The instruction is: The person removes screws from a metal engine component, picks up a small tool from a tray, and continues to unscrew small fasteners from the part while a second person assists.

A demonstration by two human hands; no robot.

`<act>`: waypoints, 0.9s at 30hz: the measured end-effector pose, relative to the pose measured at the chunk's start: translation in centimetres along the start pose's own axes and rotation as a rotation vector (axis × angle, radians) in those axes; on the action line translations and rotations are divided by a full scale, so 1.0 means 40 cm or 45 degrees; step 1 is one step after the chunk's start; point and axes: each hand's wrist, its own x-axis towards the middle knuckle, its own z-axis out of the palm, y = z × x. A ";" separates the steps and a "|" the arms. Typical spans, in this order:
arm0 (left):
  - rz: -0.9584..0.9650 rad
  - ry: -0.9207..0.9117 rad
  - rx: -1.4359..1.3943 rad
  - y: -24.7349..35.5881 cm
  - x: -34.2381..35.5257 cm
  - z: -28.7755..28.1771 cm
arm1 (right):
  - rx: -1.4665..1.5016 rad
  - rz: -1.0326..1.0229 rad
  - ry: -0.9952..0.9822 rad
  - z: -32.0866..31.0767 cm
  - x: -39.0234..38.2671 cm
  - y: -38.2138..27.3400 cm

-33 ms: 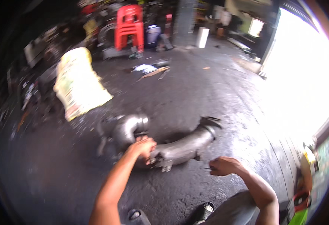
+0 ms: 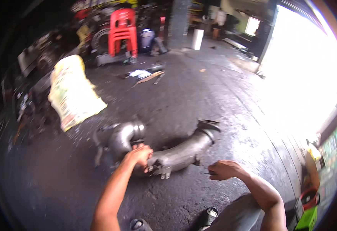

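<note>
A large curved grey metal pipe [image 2: 180, 154] lies on the dark floor in front of me. Its left end bends back in a tight elbow, and a flared collar tops its right end. My left hand [image 2: 140, 155] is closed on the pipe by the inner side of the elbow; some of its fingers are hidden. Just right of the pipe, apart from it, my right hand [image 2: 226, 170] is closed. A thin dark piece [image 2: 209, 173] pokes out from its fingers, too small to name more exactly.
A pale yellow sack [image 2: 74, 92] lies at the left beside cluttered metal parts. Stacked red plastic chairs [image 2: 123, 32] and a dark blue container [image 2: 147, 40] stand at the back. White cloth and scraps [image 2: 140, 74] lie beyond the pipe. At lower right is a bright green object [image 2: 307, 219].
The whole scene has shifted slightly left in the view. Both hands keep about the same place relative to the pipe.
</note>
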 end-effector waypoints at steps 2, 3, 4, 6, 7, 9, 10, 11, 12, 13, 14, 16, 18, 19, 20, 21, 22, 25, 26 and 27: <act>0.009 -0.015 -0.015 -0.019 0.025 0.011 | 0.021 0.034 -0.012 -0.001 -0.012 0.004; -0.036 -0.033 0.004 0.020 0.020 -0.012 | 0.035 0.080 0.017 0.006 -0.028 0.015; -0.032 -0.039 0.006 0.043 0.019 -0.025 | 0.050 0.063 0.026 0.010 -0.041 0.019; -0.030 -0.046 0.013 0.045 0.021 -0.027 | 0.066 0.043 0.039 0.015 -0.051 0.017; -0.036 -0.057 0.004 0.028 0.018 -0.022 | 0.060 0.029 0.040 0.017 -0.049 0.011; -0.034 -0.067 -0.006 0.026 0.014 -0.024 | 0.043 0.010 0.037 0.018 -0.045 0.007; -0.066 -0.080 -0.020 0.041 0.002 -0.032 | 0.044 0.020 0.037 0.023 -0.044 0.010; -0.097 -0.094 -0.035 0.051 -0.001 -0.035 | 0.044 0.014 0.048 0.032 -0.043 0.016; -0.101 -0.091 -0.032 0.043 -0.004 -0.037 | 0.043 -0.007 0.064 0.032 -0.036 0.012; -0.120 -0.086 -0.015 0.034 -0.006 -0.033 | 0.042 -0.010 0.067 0.029 -0.032 0.007; -0.138 -0.082 0.001 0.026 -0.009 -0.028 | 0.055 -0.030 0.066 0.024 -0.031 -0.001; -0.134 -0.074 -0.027 0.027 -0.006 -0.023 | 0.065 -0.030 0.061 0.022 -0.038 0.008; -0.142 -0.068 -0.053 0.020 -0.005 -0.024 | 0.081 -0.054 0.079 0.030 -0.034 0.020; -0.166 -0.082 -0.089 0.014 -0.009 -0.029 | 0.081 -0.057 0.079 0.025 -0.032 0.018; -0.189 -0.095 -0.125 0.009 -0.013 -0.033 | 0.064 -0.055 0.073 0.019 -0.031 0.016; -0.190 -0.099 -0.124 0.007 -0.010 -0.033 | 0.050 -0.049 0.067 0.017 -0.030 0.018; -0.200 -0.102 -0.126 0.005 -0.009 -0.033 | 0.054 -0.051 0.067 0.017 -0.029 0.018; -0.202 -0.096 -0.122 -0.003 -0.005 -0.028 | 0.048 -0.022 0.063 0.010 -0.032 0.011; -0.195 -0.086 -0.119 -0.005 -0.005 -0.027 | 0.047 -0.009 0.036 0.001 -0.033 0.004; -0.191 -0.087 -0.116 -0.003 -0.004 -0.025 | 0.047 0.009 0.009 -0.002 -0.036 0.002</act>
